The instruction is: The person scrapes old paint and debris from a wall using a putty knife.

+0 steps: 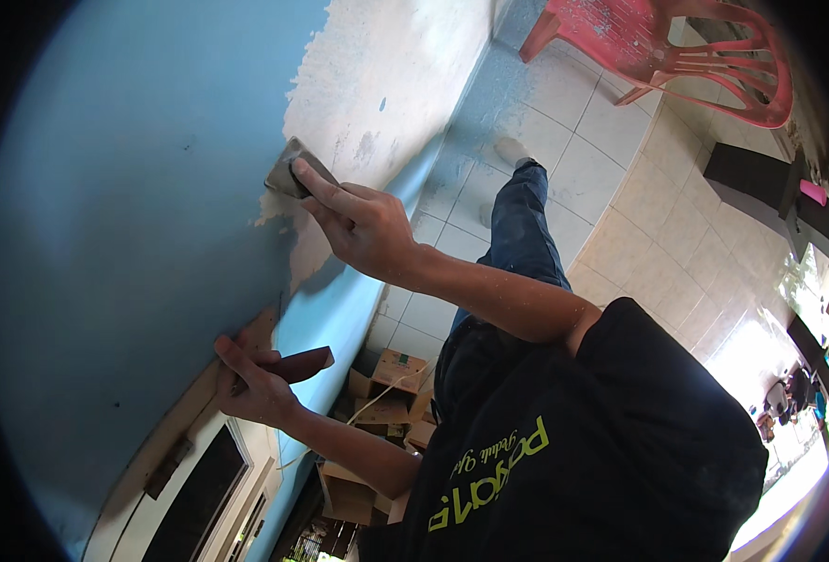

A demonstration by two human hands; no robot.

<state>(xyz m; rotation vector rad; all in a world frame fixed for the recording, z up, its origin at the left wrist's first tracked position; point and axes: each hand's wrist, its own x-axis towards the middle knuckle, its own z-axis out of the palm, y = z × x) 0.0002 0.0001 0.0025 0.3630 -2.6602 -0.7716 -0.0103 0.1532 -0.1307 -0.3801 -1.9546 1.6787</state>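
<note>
My right hand (pixel 363 220) grips a metal scraper (pixel 281 178), its blade against the blue wall (pixel 133 187) at the ragged edge of a pale, peeled patch (pixel 377 75). My index finger lies extended along the tool. My left hand (pixel 250 389) is lower, near the wall, closed round a dark reddish-brown flat piece (pixel 304 365), perhaps sandpaper, with a curled end sticking out to the right.
A red plastic chair (pixel 620 28) stands on the tiled floor (pixel 592 178) at upper right, near a black piece of furniture (pixel 742 178). Cardboard boxes (pixel 400 370) and a thin cable (pixel 377 398) lie below. A pale frame with dark panel (pixel 190 501) is at lower left.
</note>
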